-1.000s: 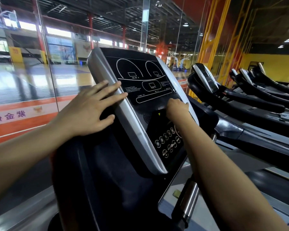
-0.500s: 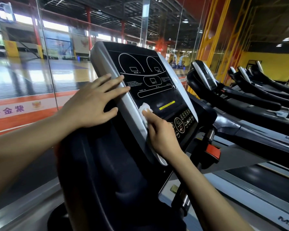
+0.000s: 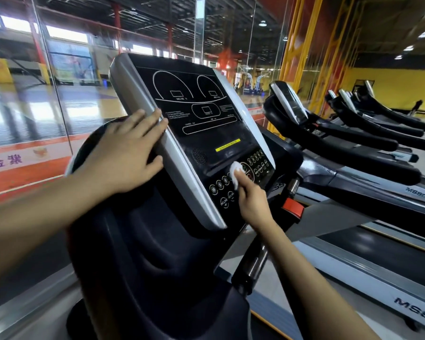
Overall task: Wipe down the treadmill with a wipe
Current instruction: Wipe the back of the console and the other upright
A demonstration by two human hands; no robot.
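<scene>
A: Where is the wipe?
B: The white wipe [image 3: 236, 176], bunched small, sits on the treadmill console [image 3: 201, 133], low on its dark face among the round buttons [image 3: 255, 165], just under the yellow sticker [image 3: 228, 145]

A: Who has it?
B: The right hand [image 3: 253, 202] presses it to the console; the fingers are curled round the wad, though how tightly I cannot tell

A: And the other hand?
B: The left hand [image 3: 125, 153] lies flat against the console's silver left edge [image 3: 172, 153], fingers straight and slightly spread, tips reaching onto the silver band, thumb resting lower, holding nothing

A: Anything beside the console?
B: To its right, a red tab [image 3: 292, 208], then a row of other treadmills [image 3: 353, 133]; to its left, a glass wall [image 3: 47, 94]
</scene>
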